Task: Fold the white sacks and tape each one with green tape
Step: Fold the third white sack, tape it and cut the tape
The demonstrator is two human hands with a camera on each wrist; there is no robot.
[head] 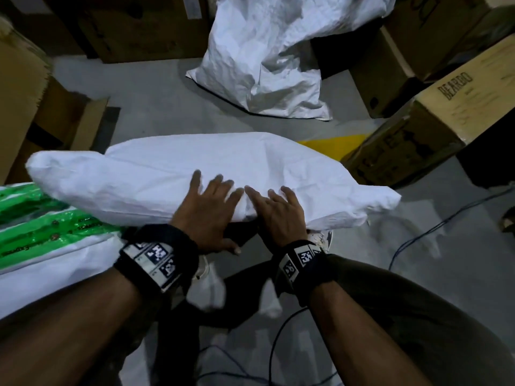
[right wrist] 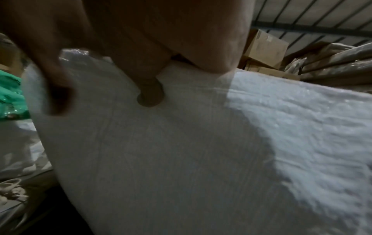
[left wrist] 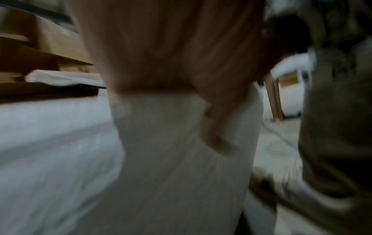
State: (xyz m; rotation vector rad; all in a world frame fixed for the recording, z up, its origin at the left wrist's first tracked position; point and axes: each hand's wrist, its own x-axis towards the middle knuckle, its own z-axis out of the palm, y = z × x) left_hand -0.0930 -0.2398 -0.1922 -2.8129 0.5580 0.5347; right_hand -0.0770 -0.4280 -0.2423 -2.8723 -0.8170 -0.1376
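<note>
Hands first: our left hand (head: 207, 215) and right hand (head: 278, 215) lie side by side, palms down, on the near edge of a folded white sack (head: 195, 174); the fingers of both are spread and fairly straight, pressing on the cloth rather than curling round it, and the left thumb sticks out below the sack's near edge; the sack stretches crosswise in front of us, its left end reaching over a stack of folded sacks (head: 55, 260) that sits at our left; bands of green tape (head: 36, 232) cross that stack; farther off, a crumpled white sack (head: 267, 59) lies loose on the grey floor (head: 156, 107); cardboard boxes (head: 434, 129) stand round the floor on the left, far side and right, and a yellow patch (head: 331, 146) shows beside the right-hand one; thin cables (head: 434, 227) trail across the floor at the right; the left wrist view is blurred, showing palm against white weave.
</note>
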